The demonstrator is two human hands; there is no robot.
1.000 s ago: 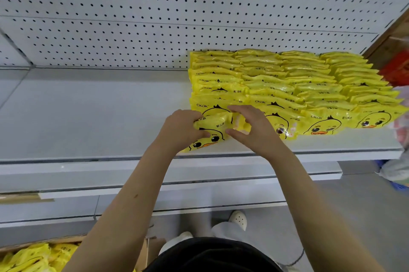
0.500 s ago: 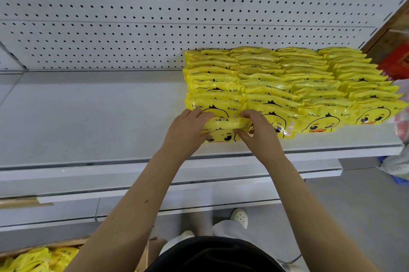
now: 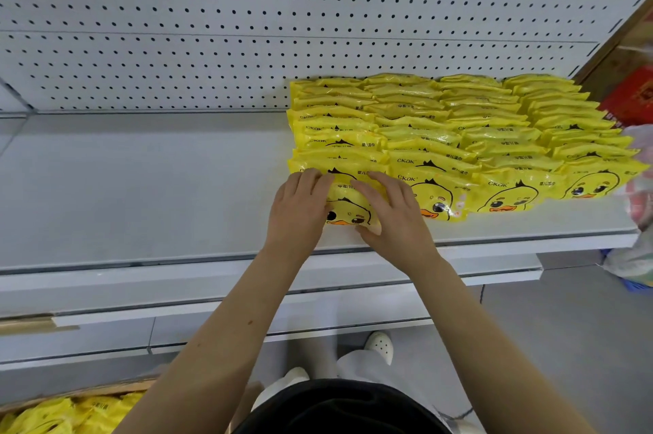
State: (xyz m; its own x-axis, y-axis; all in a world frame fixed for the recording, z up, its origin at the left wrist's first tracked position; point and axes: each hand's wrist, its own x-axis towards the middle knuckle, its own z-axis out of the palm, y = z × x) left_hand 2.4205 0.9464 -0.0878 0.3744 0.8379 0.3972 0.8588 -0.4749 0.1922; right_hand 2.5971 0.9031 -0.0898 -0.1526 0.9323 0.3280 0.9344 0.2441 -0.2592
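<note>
Yellow duck-print packs [image 3: 459, 136] fill the right half of a white shelf [image 3: 141, 193] in several overlapping rows. The front pack of the leftmost row [image 3: 348, 211] lies face up near the shelf's front edge. My left hand [image 3: 300, 207] rests on its left side with the fingers laid flat over it. My right hand [image 3: 392, 214] covers its right side, fingers stretched across the face and thumb tucked against its lower edge, pinching it. Much of that pack is hidden under both hands.
A white pegboard wall [image 3: 247, 27] backs the shelf. A lower shelf [image 3: 106, 334] juts out below. A cardboard box of more yellow packs [image 3: 63, 414] sits on the floor at the bottom left. A red box [image 3: 632, 98] and a plastic bag [image 3: 639, 257] are at the right.
Both hands carried the front pack back from the shelf's edge and laid it flat against the leftmost row; the left hand's fingers have flattened onto it.
</note>
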